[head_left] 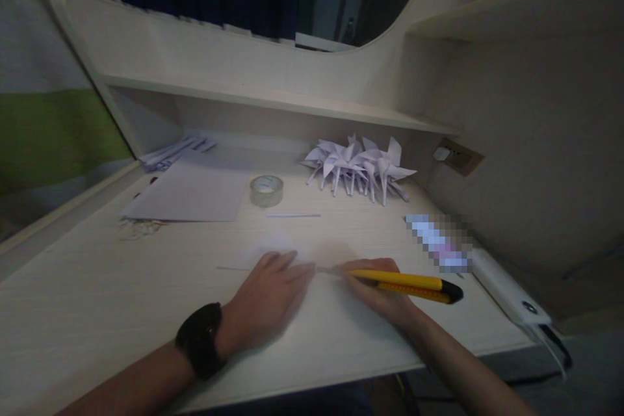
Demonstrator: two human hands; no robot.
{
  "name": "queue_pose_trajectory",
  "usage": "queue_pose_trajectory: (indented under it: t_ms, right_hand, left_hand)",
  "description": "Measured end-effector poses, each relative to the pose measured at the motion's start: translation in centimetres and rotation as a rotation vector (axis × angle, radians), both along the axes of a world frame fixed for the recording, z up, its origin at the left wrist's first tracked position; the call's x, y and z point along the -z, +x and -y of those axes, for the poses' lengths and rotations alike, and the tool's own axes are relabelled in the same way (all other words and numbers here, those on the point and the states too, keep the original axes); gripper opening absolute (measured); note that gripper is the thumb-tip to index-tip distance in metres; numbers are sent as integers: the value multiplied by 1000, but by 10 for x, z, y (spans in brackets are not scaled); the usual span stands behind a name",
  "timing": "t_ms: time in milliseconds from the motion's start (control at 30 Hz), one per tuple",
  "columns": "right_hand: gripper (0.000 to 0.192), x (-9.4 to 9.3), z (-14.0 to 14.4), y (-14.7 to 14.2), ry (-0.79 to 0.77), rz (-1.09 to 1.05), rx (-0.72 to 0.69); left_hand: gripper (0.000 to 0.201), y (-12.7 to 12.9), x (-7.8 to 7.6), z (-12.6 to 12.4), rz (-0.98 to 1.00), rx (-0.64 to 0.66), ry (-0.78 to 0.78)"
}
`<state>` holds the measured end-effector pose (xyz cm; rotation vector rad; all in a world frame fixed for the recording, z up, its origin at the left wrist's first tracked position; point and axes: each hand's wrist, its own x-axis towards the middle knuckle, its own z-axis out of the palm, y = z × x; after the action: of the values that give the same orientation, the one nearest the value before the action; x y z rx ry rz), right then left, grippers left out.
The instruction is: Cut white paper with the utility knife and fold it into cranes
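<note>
Pale desk [121, 312]: right hand [383, 304], grip closed around yellow cutter [414, 283]; left hand [273, 296], grip apparently unclenched, laid over blurred white paper [273, 244] midway between front and back edges.

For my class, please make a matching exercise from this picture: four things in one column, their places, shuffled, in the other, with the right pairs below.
Things:
1. Yellow cutter
2. Tape roll
3. Paper pinwheels
4. Black watch

Places:
A. Bunched near the back of the desk, to the right
B. On the left wrist
C. Between the white sheet and the bunch
D. In the right hand

Right pairs: 1-D, 2-C, 3-A, 4-B
</note>
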<state>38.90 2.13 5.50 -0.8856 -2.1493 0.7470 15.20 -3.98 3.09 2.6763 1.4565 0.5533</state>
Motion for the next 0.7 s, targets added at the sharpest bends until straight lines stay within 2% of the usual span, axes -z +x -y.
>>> queue_pose_trajectory:
  t_ms: [167,500,700]
  right_hand:
    - [14,2,0,-1,-7,-57,23]
    - [15,-2,2,0,-5,-27,19]
    - [17,6,0,1,-39,-72,27]
  left_hand:
    - [36,1,-1,1,20,15,39]
    - [37,-1,4,-1,46,31,31]
    - [35,-1,1,0,16,27,22]
